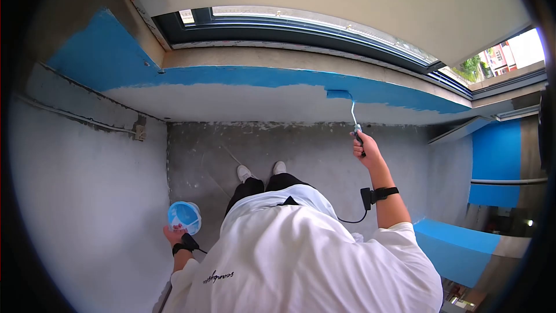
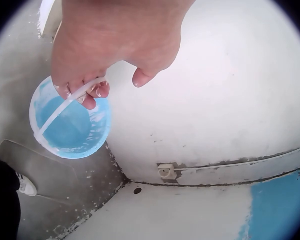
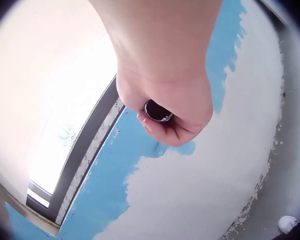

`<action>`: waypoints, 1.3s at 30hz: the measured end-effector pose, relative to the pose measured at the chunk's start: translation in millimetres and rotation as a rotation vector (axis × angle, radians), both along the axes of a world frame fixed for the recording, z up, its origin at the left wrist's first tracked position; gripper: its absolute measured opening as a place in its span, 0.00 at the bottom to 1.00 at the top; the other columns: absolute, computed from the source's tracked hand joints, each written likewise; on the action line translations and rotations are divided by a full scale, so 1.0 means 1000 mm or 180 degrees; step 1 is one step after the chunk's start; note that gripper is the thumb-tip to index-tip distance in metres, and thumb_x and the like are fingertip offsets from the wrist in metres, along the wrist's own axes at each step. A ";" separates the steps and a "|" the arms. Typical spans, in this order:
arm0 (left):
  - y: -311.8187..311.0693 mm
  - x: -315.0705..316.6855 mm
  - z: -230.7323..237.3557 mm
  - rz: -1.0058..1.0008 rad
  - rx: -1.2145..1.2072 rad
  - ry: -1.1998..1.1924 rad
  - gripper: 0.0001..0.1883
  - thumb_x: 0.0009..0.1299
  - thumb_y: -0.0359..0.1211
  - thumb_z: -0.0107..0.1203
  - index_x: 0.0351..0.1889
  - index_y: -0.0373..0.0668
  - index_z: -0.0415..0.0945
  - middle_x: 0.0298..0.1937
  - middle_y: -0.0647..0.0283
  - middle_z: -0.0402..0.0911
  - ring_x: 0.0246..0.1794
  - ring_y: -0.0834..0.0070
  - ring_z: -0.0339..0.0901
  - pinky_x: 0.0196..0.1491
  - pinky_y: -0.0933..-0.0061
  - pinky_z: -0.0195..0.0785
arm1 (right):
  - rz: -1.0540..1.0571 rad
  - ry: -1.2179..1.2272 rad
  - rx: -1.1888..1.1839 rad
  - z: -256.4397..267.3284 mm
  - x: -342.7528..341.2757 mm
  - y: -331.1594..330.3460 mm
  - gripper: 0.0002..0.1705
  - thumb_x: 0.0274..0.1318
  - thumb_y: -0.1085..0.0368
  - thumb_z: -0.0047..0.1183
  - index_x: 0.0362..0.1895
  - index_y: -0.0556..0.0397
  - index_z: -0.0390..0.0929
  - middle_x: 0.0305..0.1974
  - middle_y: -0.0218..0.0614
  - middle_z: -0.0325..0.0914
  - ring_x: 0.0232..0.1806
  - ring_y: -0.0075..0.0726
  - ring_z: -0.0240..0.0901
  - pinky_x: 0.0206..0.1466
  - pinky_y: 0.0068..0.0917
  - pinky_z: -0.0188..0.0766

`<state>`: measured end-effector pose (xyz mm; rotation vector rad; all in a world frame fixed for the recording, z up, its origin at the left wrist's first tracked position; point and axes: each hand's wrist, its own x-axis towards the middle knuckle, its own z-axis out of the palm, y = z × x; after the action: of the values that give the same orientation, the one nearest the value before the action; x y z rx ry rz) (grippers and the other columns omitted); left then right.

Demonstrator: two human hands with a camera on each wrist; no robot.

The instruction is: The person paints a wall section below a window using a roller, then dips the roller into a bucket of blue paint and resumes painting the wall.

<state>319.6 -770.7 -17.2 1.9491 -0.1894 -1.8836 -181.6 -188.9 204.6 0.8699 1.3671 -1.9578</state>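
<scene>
My right hand [image 1: 367, 148] grips the dark handle of a paint roller [image 1: 339, 94] whose blue sleeve lies against the wall at the lower edge of the blue paint. In the right wrist view the fingers of that hand [image 3: 167, 110] wrap the handle, and only its round end shows; the roller head is mostly hidden behind the hand. My left hand [image 1: 174, 235] holds a white bucket [image 1: 198, 220] by its handle, low at my left side. The left wrist view shows curled fingers [image 2: 90, 102] hooked under the bucket's white handle [image 2: 57, 111], with light blue paint [image 2: 67, 125] inside.
A window frame [image 1: 301, 33] runs above the blue band [image 1: 231, 76]; unpainted white wall [image 1: 214, 102] lies below. On the left wall is a socket [image 1: 140, 133] with a cable channel. A grey panel [image 1: 460, 130] juts out on the right. Grey concrete floor [image 1: 197, 156] surrounds my feet.
</scene>
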 end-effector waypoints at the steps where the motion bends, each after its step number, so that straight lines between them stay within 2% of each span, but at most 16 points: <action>1: -0.003 0.001 0.000 -0.0020 -0.0005 -0.0004 0.20 0.56 0.55 0.47 0.26 0.50 0.61 0.24 0.71 0.65 0.36 0.73 0.65 0.46 0.59 0.51 | 0.0038 0.0112 0.0018 0.012 0.004 0.000 0.14 0.67 0.57 0.40 0.42 0.56 0.68 0.19 0.24 0.56 0.15 0.16 0.48 0.17 0.16 0.47; 4: -0.006 0.005 0.003 0.0068 0.0197 0.0151 0.20 0.57 0.56 0.46 0.25 0.50 0.61 0.24 0.70 0.66 0.36 0.73 0.65 0.46 0.59 0.51 | 0.0124 0.0369 -0.0050 0.032 0.007 0.007 0.15 0.67 0.57 0.40 0.45 0.56 0.69 0.19 0.23 0.56 0.14 0.15 0.48 0.17 0.16 0.47; 7: -0.001 0.009 0.010 -0.0010 0.0164 0.0161 0.21 0.57 0.57 0.45 0.24 0.50 0.61 0.24 0.70 0.67 0.36 0.72 0.66 0.46 0.59 0.51 | 0.0188 0.0332 0.0116 0.023 0.001 0.006 0.14 0.67 0.57 0.40 0.44 0.56 0.69 0.18 0.23 0.56 0.14 0.15 0.49 0.16 0.16 0.47; 14: 0.019 0.003 0.040 0.0104 0.0064 -0.0071 0.22 0.56 0.58 0.44 0.24 0.50 0.61 0.25 0.70 0.67 0.34 0.73 0.66 0.44 0.61 0.52 | -0.0003 -0.0084 -0.0087 -0.062 -0.037 -0.010 0.13 0.66 0.57 0.42 0.36 0.53 0.67 0.18 0.23 0.58 0.14 0.16 0.49 0.16 0.16 0.47; 17: 0.022 0.001 0.057 -0.0009 0.0023 0.0028 0.22 0.56 0.58 0.45 0.25 0.50 0.61 0.24 0.71 0.67 0.34 0.73 0.66 0.45 0.62 0.52 | -0.0109 -0.0288 -0.0082 -0.083 -0.045 -0.007 0.13 0.66 0.56 0.42 0.35 0.53 0.67 0.18 0.23 0.58 0.14 0.16 0.49 0.16 0.16 0.47; 21: 0.031 -0.007 0.082 -0.0187 0.0021 -0.0115 0.22 0.55 0.59 0.45 0.25 0.50 0.60 0.24 0.71 0.67 0.34 0.73 0.66 0.45 0.62 0.53 | 0.0002 -0.0221 -0.0126 -0.074 -0.033 0.017 0.13 0.66 0.56 0.42 0.38 0.52 0.68 0.19 0.22 0.58 0.15 0.15 0.48 0.16 0.16 0.47; 23: 0.027 -0.003 0.079 0.0219 0.0193 -0.0095 0.23 0.54 0.59 0.45 0.24 0.50 0.59 0.24 0.71 0.66 0.34 0.73 0.66 0.46 0.62 0.53 | 0.0077 -0.0094 -0.0090 -0.058 -0.024 0.031 0.13 0.66 0.56 0.41 0.38 0.52 0.68 0.19 0.22 0.58 0.15 0.15 0.48 0.17 0.16 0.47; 26: 0.025 -0.001 0.073 0.0105 0.0157 0.0002 0.24 0.53 0.59 0.46 0.27 0.48 0.59 0.24 0.71 0.65 0.34 0.72 0.66 0.46 0.61 0.53 | -0.0031 0.0131 0.0145 -0.030 -0.014 0.053 0.13 0.66 0.55 0.42 0.40 0.52 0.68 0.19 0.22 0.57 0.15 0.15 0.48 0.17 0.16 0.47; 30: 0.020 0.001 0.063 0.0054 0.0075 -0.0077 0.25 0.52 0.58 0.47 0.30 0.46 0.60 0.26 0.70 0.65 0.34 0.73 0.66 0.45 0.61 0.54 | -0.0203 0.0391 0.0014 -0.011 -0.008 0.077 0.14 0.65 0.54 0.43 0.41 0.52 0.69 0.18 0.23 0.59 0.14 0.16 0.51 0.17 0.18 0.48; 34: 0.012 -0.010 0.072 -0.0072 0.0036 -0.0031 0.25 0.52 0.58 0.47 0.30 0.46 0.60 0.26 0.70 0.66 0.34 0.73 0.66 0.46 0.61 0.54 | -0.0100 0.0424 0.0078 -0.020 -0.017 0.076 0.14 0.65 0.55 0.43 0.41 0.52 0.68 0.18 0.24 0.59 0.14 0.17 0.52 0.16 0.18 0.49; 39: 0.022 -0.018 0.088 -0.0132 0.0038 0.0027 0.26 0.52 0.58 0.47 0.31 0.46 0.60 0.26 0.69 0.66 0.34 0.73 0.66 0.46 0.60 0.54 | -0.0260 0.0408 0.0474 -0.069 -0.033 0.054 0.12 0.65 0.57 0.42 0.37 0.53 0.67 0.18 0.24 0.59 0.13 0.18 0.53 0.15 0.19 0.50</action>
<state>302.1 -748.2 70.7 1.9591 -0.2178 -1.9231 -214.7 -134.7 135.9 0.8941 1.5910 -2.0238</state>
